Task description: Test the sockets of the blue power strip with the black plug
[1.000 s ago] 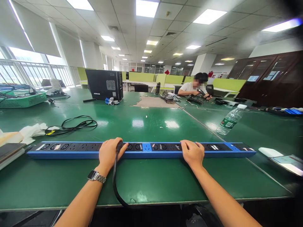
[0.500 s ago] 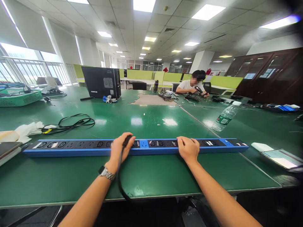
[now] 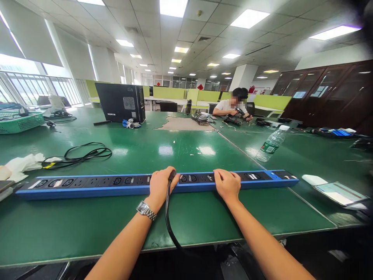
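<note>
A long blue power strip (image 3: 87,186) with black sockets lies across the green table (image 3: 180,149) close to its front edge. My left hand (image 3: 159,184) grips a black plug (image 3: 171,175) on top of the strip near its middle. The plug's black cable (image 3: 168,221) drops over the table's front edge. My right hand (image 3: 226,183) rests flat on the strip a little to the right, fingers together, holding nothing. A metal watch (image 3: 145,210) sits on my left wrist.
A coiled black cable (image 3: 84,152) and white tissue (image 3: 21,163) lie at left. A water bottle (image 3: 269,144) stands at right, and a tablet (image 3: 335,192) lies near the right edge. A black computer case (image 3: 121,103) stands behind. Another person (image 3: 233,107) works at the far end.
My left hand has slid rightward along the strip with the plug and cable, closing the gap to my right hand. The right hand has stayed on the strip.
</note>
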A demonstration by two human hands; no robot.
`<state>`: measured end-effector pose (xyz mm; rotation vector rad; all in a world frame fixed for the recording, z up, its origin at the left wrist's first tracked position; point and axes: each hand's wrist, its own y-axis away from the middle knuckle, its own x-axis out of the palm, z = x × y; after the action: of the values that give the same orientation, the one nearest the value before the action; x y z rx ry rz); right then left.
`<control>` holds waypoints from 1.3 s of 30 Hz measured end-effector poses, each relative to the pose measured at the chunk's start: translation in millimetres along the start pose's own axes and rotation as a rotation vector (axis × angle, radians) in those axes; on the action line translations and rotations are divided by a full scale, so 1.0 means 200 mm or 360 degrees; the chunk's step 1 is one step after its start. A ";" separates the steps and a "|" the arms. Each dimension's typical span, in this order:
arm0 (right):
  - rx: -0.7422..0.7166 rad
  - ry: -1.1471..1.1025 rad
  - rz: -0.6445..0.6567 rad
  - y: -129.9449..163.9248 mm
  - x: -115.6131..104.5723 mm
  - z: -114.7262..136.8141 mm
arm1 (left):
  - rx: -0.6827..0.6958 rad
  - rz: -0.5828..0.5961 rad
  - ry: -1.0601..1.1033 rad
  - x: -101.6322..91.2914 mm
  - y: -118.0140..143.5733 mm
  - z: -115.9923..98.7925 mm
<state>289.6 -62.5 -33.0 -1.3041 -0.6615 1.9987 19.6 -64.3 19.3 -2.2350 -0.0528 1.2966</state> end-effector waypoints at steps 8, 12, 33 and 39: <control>0.0023 0.0025 0.0002 0.00 0.00 0.01 | 0.0052 0.0044 0.0078 0.00 0.00 0.01; 0.0020 0.0027 -0.0004 0.00 -0.01 0.01 | 0.0031 0.0047 0.0073 -0.01 0.01 0.01; 0.0017 0.0008 0.0031 0.00 -0.01 -0.01 | -0.0250 0.0108 0.0204 -0.05 0.04 0.02; 0.0004 0.0007 0.0030 0.00 -0.01 -0.01 | -0.0134 0.0149 0.0145 -0.05 0.04 0.03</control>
<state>292.0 -63.6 -33.6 -1.3173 -0.6468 2.0104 7.1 -72.0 21.8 -2.3907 0.0318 1.2601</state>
